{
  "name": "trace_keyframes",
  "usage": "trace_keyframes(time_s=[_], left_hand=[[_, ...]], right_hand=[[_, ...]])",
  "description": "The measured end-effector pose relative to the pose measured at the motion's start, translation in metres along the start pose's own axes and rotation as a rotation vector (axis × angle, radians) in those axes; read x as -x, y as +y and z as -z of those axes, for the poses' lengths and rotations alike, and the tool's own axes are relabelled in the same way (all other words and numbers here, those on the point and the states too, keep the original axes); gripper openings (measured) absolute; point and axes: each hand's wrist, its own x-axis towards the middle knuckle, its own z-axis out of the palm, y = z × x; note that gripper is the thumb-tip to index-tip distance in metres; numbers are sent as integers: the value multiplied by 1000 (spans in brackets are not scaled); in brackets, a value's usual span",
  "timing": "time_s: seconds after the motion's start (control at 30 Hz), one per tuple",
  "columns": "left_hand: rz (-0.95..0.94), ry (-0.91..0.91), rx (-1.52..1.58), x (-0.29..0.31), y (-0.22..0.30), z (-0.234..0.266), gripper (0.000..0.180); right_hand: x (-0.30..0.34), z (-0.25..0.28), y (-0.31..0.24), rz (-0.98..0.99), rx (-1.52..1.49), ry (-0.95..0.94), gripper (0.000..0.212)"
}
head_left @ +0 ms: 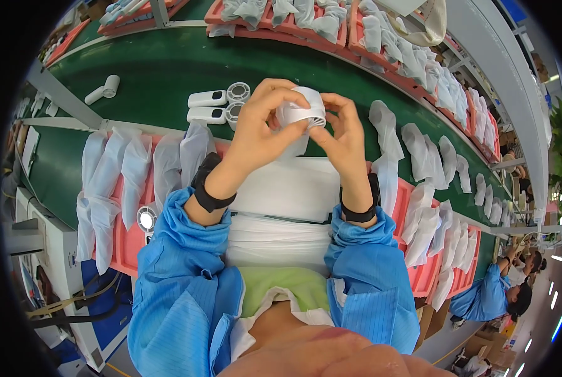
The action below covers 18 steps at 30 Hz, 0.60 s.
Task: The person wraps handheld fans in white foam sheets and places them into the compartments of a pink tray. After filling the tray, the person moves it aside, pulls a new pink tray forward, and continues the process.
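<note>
A long green work surface is framed by pale metal bars, with shelving raised along its far side. Above it, near the middle, a white fan-like device is held up in both hands, its round slotted end tilted toward the wearer. Its left side is clasped by the left hand, with the fingers curled over the top and the thumb pressed near the rim; its right side is pinched between the thumb and bent fingers of the right hand. Below the hands, white sheets are stacked. Just left of the hands, two white handheld fans are laid side by side (their round grilles face up), and a folded white device is set well apart, farther left. Translucent-wrapped items are carried by a pink left tray and a pink right tray. More wrapped items are lined up to the right, and similar ones are held in pink shelf trays beyond.
</note>
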Motion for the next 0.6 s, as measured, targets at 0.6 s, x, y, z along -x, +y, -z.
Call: trace_keyframes(time_s=[0.6], left_hand=[[194,179,350,4,4,-4,31]], right_hand=[[0,4,-8,39,687,131,43]])
